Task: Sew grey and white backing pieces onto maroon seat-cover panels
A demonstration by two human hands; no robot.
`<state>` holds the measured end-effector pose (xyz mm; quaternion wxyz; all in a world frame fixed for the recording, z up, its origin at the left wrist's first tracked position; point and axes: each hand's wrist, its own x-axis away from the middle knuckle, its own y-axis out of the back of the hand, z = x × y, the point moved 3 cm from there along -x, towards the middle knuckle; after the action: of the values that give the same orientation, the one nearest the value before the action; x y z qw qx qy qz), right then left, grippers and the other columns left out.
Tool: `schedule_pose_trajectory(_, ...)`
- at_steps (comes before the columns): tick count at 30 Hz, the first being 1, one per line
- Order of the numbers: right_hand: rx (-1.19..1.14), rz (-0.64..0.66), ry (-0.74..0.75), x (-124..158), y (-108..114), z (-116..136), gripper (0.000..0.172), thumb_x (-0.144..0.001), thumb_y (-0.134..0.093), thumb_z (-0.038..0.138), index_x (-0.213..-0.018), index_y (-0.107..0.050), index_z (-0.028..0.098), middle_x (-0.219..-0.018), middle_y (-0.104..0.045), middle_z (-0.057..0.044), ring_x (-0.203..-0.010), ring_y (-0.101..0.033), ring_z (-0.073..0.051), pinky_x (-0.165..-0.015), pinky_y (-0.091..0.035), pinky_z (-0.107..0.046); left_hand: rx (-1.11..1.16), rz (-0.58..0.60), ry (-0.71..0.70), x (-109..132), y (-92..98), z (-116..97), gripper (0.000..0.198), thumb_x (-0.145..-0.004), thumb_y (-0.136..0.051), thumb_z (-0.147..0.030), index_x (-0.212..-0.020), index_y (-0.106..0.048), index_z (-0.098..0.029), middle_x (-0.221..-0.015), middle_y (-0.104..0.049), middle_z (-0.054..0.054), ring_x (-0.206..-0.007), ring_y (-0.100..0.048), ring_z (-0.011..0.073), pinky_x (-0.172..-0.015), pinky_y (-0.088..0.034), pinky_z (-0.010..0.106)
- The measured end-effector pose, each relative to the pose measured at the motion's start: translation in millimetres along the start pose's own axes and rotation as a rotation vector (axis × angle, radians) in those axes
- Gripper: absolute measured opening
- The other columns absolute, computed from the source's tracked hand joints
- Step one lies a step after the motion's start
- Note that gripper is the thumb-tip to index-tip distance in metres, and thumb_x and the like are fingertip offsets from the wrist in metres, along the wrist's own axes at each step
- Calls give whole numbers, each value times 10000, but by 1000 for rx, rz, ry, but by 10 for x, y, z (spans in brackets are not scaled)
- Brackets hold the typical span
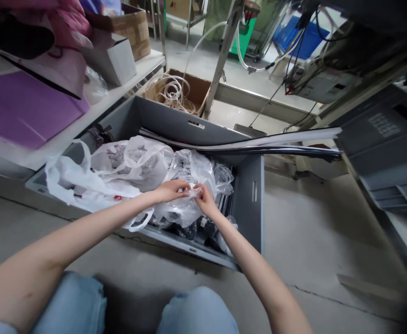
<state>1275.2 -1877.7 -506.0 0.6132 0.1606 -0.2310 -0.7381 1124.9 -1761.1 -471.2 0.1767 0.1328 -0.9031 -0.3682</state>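
Both hands meet over a clear plastic bag [179, 211] that lies in a large grey crate [247, 199]. My left hand [172, 190] pinches the bag's gathered top from the left, its fingers closed. From the right, my right hand [205, 198] grips the same bunched plastic close to the left fingertips. What the bag contains is hard to make out. To the left of it lie a white plastic carrier bag [74, 178] with loop handles and a translucent bag [134, 160] full of greyish pieces. Dark wrapped parts show beneath the bags.
Long black and white strips [280, 141] stick out over the crate's right side. Behind it stands a cardboard box [200, 90] with coiled clear tubing [174, 90]. A shelf [144, 67] holding boxes is at left; a dark grey crate [387, 153] stands at right.
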Motion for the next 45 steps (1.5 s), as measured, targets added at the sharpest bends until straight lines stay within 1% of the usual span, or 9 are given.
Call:
schedule_pose_trajectory(4, -33, -87, -3, 105, 65, 0, 125, -802, -450, 213, -901, -526, 219, -869, -642, -38, -828, -610, -209, -781, -481, -319, -102, -17, 131, -21, 70, 200, 234, -864, -562, -387, -729, -623, -206, -731, -659, 18, -689, -589, 192, -598, -371, 270)
schedule_pose_trajectory(8, -10, -204, -34, 156, 141, -10, 200, -799, -405, 160, -888, -580, 202, -924, -649, -62, -909, -597, -232, -870, -455, -371, -169, -124, 206, -24, 206, 293, 293, -884, -455, -313, -647, -568, -185, -881, -666, 76, -834, -619, 233, -715, -448, 321)
schedule_pose_trajectory(12, 118, -145, 6, 151, -37, 75, 262, -840, -589, 250, -1099, -602, 208, -1131, -621, -84, -1103, -538, -261, -987, -407, -408, -154, -112, 18, -26, 115, 104, 89, -817, -524, -226, -852, -601, -196, -1299, -573, 77, -1197, -530, 254, -977, -438, 345)
schedule_pose_trajectory(16, 260, -17, -54, 187, -313, 116, 415, -793, -749, 412, -1120, -594, 210, -1086, -598, -81, -1042, -544, -255, -931, -438, -394, -119, 1, -27, -9, -123, 4, 417, -771, -585, -208, -1179, -497, -211, -1147, -655, 56, -955, -643, 223, -775, -497, 314)
schedule_pose_trajectory(19, 349, 62, -23, 219, -382, 135, 191, -815, -733, 294, -961, -642, 213, -1074, -585, -73, -1037, -519, -255, -914, -425, -394, -144, 81, 2, -4, -186, 81, 369, -763, -602, -203, -1125, -537, -235, -997, -696, 19, -856, -660, 216, -687, -472, 286)
schedule_pose_trajectory(28, -225, -27, 47, 177, -135, 168, 136, -842, -538, 173, -973, -539, 209, -1132, -603, -59, -992, -567, -180, -825, -470, -301, -367, -52, 355, 58, 233, 523, 202, -835, -513, -259, -939, -653, -156, -950, -706, 174, -966, -657, 379, -801, -475, 430)
schedule_pose_trajectory(31, -123, 201, 97, 210, -275, 222, 503, -742, -501, 51, -1217, -520, 213, -989, -590, -22, -865, -545, -165, -833, -452, -302, -346, -71, 422, 66, 343, 588, 328, -904, -453, -384, -932, -671, -141, -952, -716, 178, -943, -664, 353, -779, -474, 402)
schedule_pose_trajectory(36, 106, 162, 115, 166, -211, 205, 314, -707, -447, 25, -907, -626, 188, -935, -520, -50, -934, -517, -207, -870, -423, -345, -280, -184, 447, 110, 704, 600, 318, -911, -413, -358, -1025, -660, -193, -1048, -714, 101, -967, -649, 262, -740, -444, 306)
schedule_pose_trajectory(45, -203, -109, -66, 57, 222, 236, 231, -857, -554, 404, -756, -558, 196, -957, -545, -57, -926, -541, -196, -778, -440, -303, 873, -591, 355, 228, 1093, 300, 260, -636, -734, -319, -717, -531, -177, -615, -598, -20, -605, -572, 128, -581, -416, 217)
